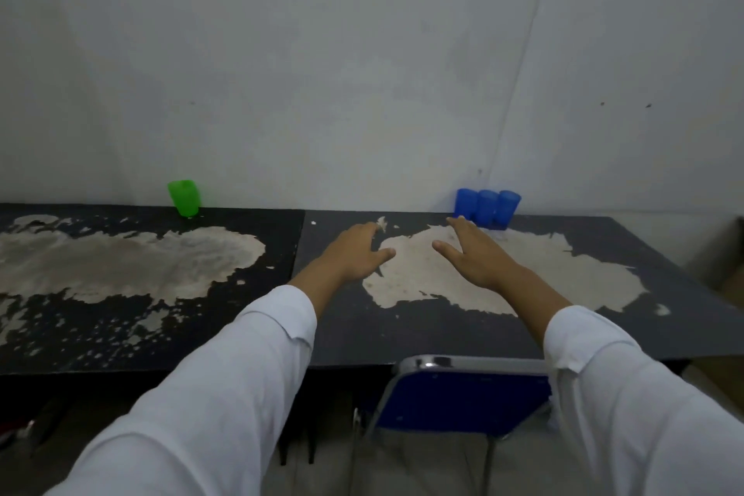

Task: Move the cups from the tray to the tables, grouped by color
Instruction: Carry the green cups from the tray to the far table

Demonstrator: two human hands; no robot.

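Reaching empty, fingers spread: left hand [354,250], right hand [475,254]. Three blue plastic cups [487,207] stood right of centre; one green plastic cup [184,197] centre-left. Tray unseen; likely next, fetching another cup.

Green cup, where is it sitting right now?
In the head view the green cup stands alone at the far edge of the left table, by the wall, left of the three blue cups on the right table.
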